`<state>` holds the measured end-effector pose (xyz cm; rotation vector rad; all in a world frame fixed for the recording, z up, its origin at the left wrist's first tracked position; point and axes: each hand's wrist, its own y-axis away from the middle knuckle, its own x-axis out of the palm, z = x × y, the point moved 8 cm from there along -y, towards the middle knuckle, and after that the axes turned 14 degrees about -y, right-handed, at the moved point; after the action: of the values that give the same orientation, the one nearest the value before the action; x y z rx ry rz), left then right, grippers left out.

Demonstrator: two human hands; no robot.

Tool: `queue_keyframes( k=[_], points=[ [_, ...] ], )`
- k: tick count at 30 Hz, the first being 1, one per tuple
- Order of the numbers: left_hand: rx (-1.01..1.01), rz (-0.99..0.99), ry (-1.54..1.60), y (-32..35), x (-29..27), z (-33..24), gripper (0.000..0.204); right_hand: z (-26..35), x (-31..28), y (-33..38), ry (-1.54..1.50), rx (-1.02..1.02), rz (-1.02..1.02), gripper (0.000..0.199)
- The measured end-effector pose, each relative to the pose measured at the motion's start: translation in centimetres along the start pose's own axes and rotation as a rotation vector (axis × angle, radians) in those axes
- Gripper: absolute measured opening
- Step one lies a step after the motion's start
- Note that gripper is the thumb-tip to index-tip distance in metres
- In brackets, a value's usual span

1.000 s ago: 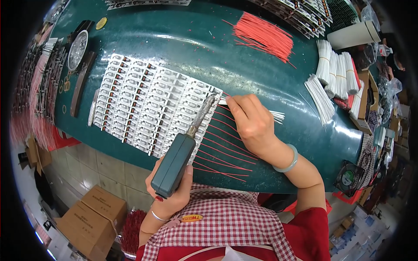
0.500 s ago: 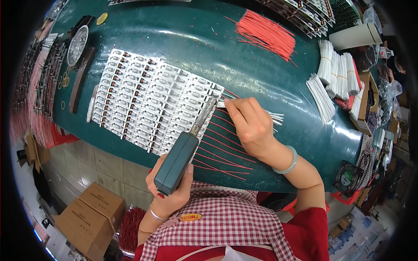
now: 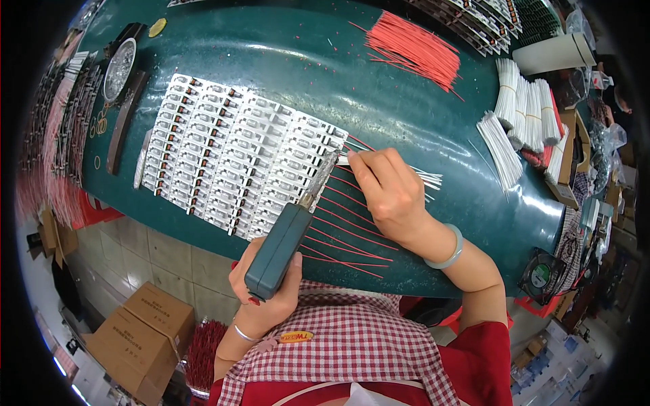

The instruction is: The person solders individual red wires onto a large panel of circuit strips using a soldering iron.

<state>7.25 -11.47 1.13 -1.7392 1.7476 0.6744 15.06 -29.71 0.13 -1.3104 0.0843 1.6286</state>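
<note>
Edged boxy green soldering gun (image 3: 277, 252) rightward in curled left hand (image 3: 279, 298), pinching thin white wires (image 3: 432, 179) with right hand (image 3: 393, 199). Seemingly past thin red wires (image 3: 353, 221) (not white).

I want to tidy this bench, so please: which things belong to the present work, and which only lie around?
Seemingly in use:
- green tool, in left hand
- white wires, in right hand
- white panel
- red wires at its edge

Apparently just lying about:
- yellow disc
- rubber bands
- black fan

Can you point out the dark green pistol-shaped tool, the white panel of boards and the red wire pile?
Dark green pistol-shaped tool (image 3: 278, 251): head view, middle of its casing.
White rectangular board panel (image 3: 237, 154): head view, near its centre.
Pile of red wires (image 3: 414, 51): head view, middle of the pile.
</note>
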Motion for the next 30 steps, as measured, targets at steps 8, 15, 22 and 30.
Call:
queue_keyframes(
  k=[8, 15, 22, 30],
  points=[
    [0.005, -0.013, -0.033, 0.4, 0.1, 0.1, 0.014, 0.0, 0.2, 0.0, 0.007, 0.014, 0.023, 0.037],
    [0.021, -0.080, -0.044, 1.3, -0.4, 0.8, 0.020, 0.1, 0.1, 0.1, 0.017, -0.001, 0.002, 0.037],
    [0.007, -0.073, -0.025, 1.4, -1.0, 0.5, 0.022, 0.7, -0.6, 0.1, -0.024, -0.052, -0.081, 0.035],
    [0.004, -0.043, -0.068, 2.1, -0.9, 0.8, 0.022, 1.1, 0.1, 0.5, -0.039, -0.030, -0.033, 0.035]
  ],
)
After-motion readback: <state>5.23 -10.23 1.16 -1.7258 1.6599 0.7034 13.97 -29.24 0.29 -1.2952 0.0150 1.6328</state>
